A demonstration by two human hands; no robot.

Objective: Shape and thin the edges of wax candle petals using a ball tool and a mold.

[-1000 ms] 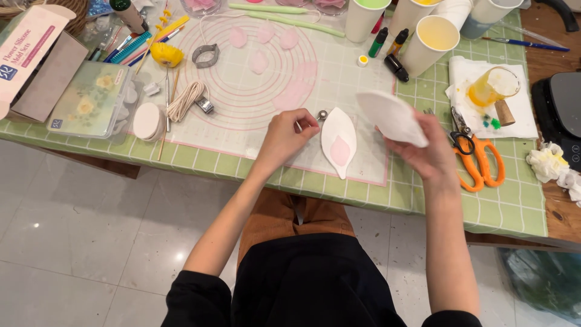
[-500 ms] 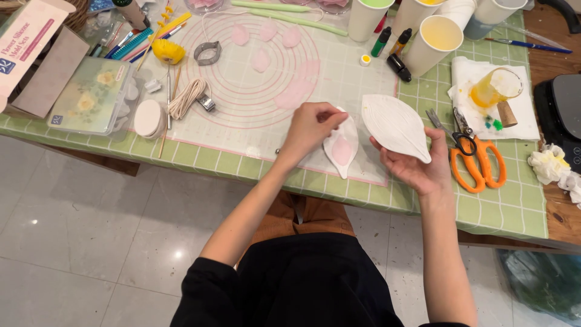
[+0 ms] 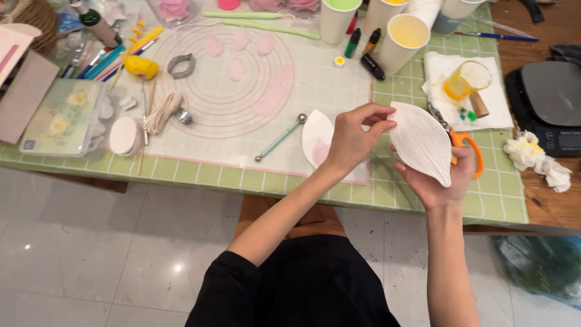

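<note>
Since the earlier frame, the left hand (image 3: 351, 138) has been lifted off the white petal-shaped mould half (image 3: 316, 140) on the mat and brought across to the ribbed white leaf-shaped mould (image 3: 422, 140) held in the right hand. The mould has also been tilted, so that its veined face is now shown more fully from above.

The right hand (image 3: 442, 177) is cupped under the ribbed mould, with the palm turned up and the fingers curled round its far edge, so the mould is supported from beneath. The left hand is closed in a pinch, with thumb and fingertips set on the near upper edge of the same mould. Whether anything thin is pinched between the fingertips cannot be told.

Just behind the left hand, the other mould half is lying flat on the silicone mat (image 3: 254, 79), with a pale pink patch on it. To the left of that hand, a ball-ended modelling tool (image 3: 279, 138) is resting on the mat. Beyond the right hand, orange-handled scissors (image 3: 465, 145) are partly hidden by the held mould. Further off, above both hands, paper cups (image 3: 404, 41) and a small glass of yellow liquid (image 3: 463, 80) on a white paper towel are seen.
</note>
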